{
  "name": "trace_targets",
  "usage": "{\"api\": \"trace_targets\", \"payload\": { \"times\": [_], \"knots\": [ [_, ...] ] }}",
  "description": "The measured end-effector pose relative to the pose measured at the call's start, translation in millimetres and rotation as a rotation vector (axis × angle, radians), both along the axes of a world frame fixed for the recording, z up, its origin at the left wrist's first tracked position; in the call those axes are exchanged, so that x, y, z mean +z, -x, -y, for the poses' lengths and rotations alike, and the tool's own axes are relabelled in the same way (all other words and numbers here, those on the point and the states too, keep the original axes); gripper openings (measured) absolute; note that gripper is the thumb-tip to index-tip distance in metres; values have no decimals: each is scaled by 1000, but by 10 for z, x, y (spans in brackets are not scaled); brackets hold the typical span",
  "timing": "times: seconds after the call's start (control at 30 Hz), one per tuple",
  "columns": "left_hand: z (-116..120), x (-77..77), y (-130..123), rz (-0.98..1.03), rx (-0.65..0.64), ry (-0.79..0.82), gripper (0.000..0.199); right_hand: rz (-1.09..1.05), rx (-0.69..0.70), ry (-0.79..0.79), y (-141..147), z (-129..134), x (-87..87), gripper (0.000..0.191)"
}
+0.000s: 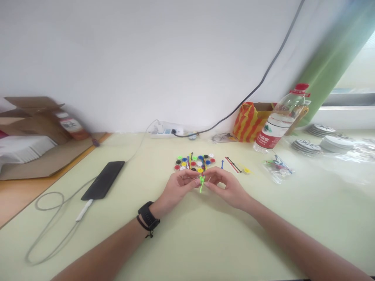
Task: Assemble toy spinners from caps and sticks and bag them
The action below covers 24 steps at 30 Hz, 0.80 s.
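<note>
Between my two hands is a bright green plastic arrow spinner (202, 184), held just above the table with its long end slanting down. My left hand (182, 186) pinches it between thumb and fingers near its round middle. From the other side, my right hand (227, 188) has its thumb and fingertips closed right beside the spinner; what they hold is too small to make out. Just beyond my fingers are several round coloured pieces (200, 157), some with arrows across them. A blue arrow (222, 164), a red arrow (231, 164) and a yellow disc (246, 170) lie to the right.
A plastic bag of small parts (277, 168) lies right of my hands, near a large water bottle (272, 127) and a striped bag (248, 123). White disc stacks (336, 144) stand far right. A phone (104, 179) with its cable and a cardboard box (35, 113) are left.
</note>
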<state>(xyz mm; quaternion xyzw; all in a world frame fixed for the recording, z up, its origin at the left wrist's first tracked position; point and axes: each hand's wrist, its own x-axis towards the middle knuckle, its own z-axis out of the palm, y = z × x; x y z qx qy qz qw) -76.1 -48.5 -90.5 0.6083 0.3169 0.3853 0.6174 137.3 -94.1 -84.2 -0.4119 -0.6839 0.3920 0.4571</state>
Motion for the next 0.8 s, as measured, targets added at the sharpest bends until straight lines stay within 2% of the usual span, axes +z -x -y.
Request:
{"api": "trace_targets", "payload": {
  "times": [0.17, 0.2, 0.27, 0.3, 0.37, 0.4, 0.47, 0.53, 0.63, 0.67, 0.73, 0.77, 0.8],
  "knots": [
    [-18, -6, 11, 29, 39, 27, 27, 19, -68, -76, -2, 20, -38, 58],
    [-21, -10, 11, 35, 42, 35, 27, 14, -84, -83, -8, 22, -47, 57],
    [-25, -22, 10, 49, 41, 48, 28, 18, -59, -54, -33, 24, -49, 28],
    [-27, -29, 8, 55, 42, 52, 28, 21, -22, -21, -52, 23, -40, 22],
    [-28, -41, 6, 66, 48, 57, 29, 16, 38, 43, -90, 17, -5, 48],
    [-27, -42, 4, 69, 51, 58, 29, 9, 44, 59, -104, 13, 17, 52],
    [-20, -32, 0, 69, 49, 56, 28, -13, -3, 41, -111, 7, 56, 45],
    [-9, -12, -4, 66, 43, 52, 27, -25, -38, 16, -86, 9, 72, 24],
    [1, 13, -8, 73, 44, 49, 26, -78, -33, 92, -15, 25, 43, 57],
    [1, 14, -9, 80, 49, 49, 26, -103, -35, 139, 6, 30, 26, 58],
    [-3, 8, -7, 90, 60, 49, 27, -135, -24, 232, 28, 34, -7, 36],
    [-7, 3, -6, 93, 66, 48, 28, -153, -17, 258, 27, 30, -20, 31],
    [-10, -1, -6, 94, 71, 46, 28, -177, -17, 263, 19, 23, -28, 42]
  ]
}}
